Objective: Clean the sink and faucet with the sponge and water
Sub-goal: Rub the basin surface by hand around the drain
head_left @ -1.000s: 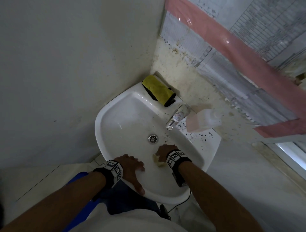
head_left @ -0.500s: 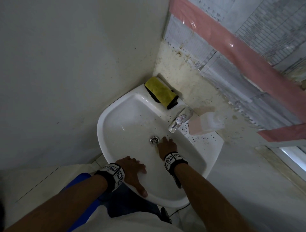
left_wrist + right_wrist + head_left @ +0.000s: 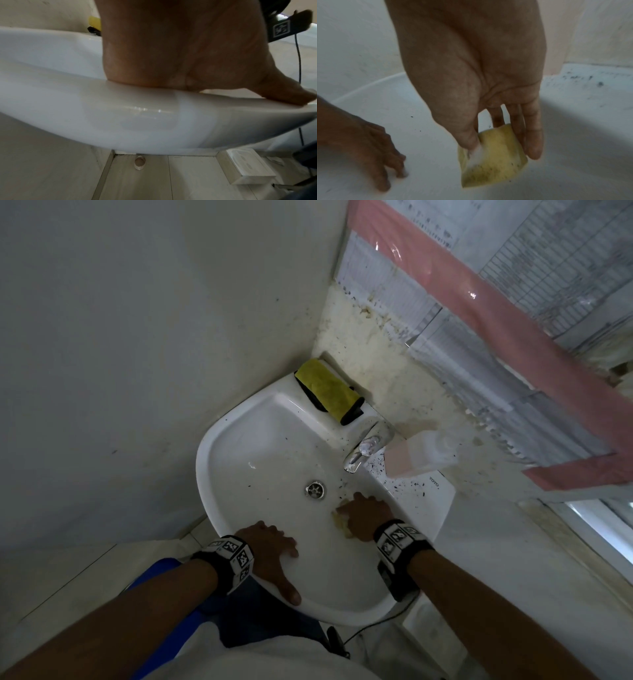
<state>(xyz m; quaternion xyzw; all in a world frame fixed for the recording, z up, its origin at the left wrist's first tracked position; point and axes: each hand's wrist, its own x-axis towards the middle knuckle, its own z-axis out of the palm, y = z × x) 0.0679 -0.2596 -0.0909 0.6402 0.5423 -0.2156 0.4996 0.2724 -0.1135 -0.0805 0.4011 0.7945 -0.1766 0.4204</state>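
Sponge position: inside the sink basin, on the sloped wall at roughly 4 o'clock from the drain; right hand presses it against the porcelain, thumb and fingers extended and pinching its two edges, which keeps the flat face in contact for scrubbing; left hand rests on the front rim at 6 o'clock, fingers spread, thumb along the edge, apparently as a brace for the body; faucet stands at 1 o'clock, no flow discernible; black specks remain on the ledge beside it, so that zone is judged not yet cleaned; yellow cloth lies at the 12 o'clock corner, clear of the work.
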